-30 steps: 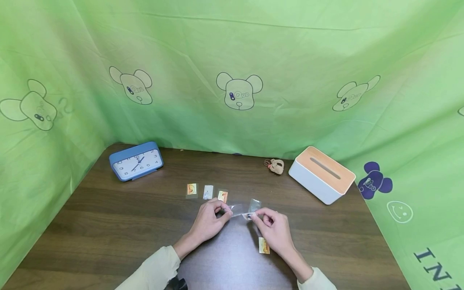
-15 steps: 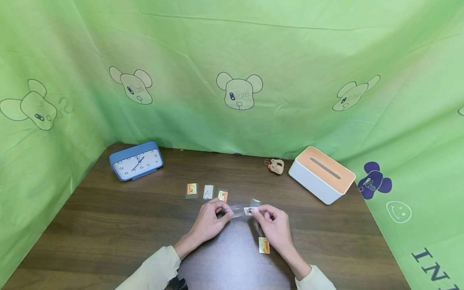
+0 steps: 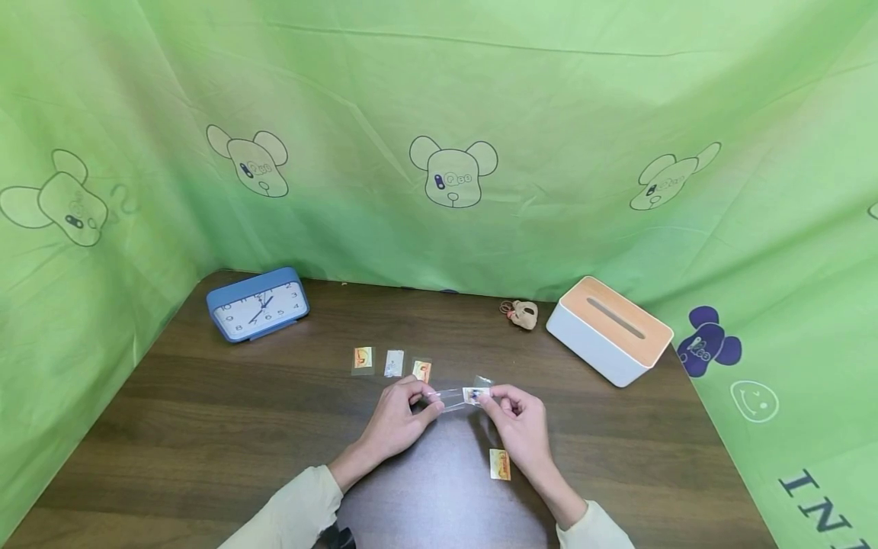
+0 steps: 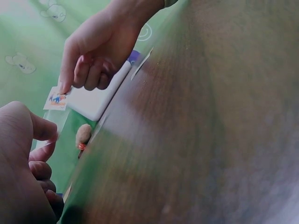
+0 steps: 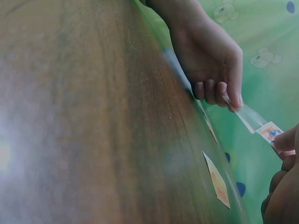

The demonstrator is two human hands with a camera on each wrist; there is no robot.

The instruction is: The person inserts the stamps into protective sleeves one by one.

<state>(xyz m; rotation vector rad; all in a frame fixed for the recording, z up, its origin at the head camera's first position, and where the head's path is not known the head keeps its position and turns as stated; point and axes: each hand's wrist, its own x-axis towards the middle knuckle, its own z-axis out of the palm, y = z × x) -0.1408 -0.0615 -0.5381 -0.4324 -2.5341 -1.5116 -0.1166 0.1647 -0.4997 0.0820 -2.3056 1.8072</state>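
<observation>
We see a green curtain (image 3: 357, 99) hanging behind a dark wooden desk (image 3: 274, 427). A white tissue box (image 3: 607, 335) stands at the desk's far right, a blue clock (image 3: 257, 309) at its far left. Nearer us, the right hand (image 3: 523, 431) and left hand (image 3: 398, 415) face each other, thumb and finger of each grip pinching. A tan toy (image 3: 524, 315) lies beside the tissue box. The left grip pinches a clear sleeve (image 3: 449, 399); the right pinches a picture card (image 3: 473, 395) at the sleeve's end, though we cannot tell whether it is inside. An orange card (image 3: 500, 464) lies near the right hand.
</observation>
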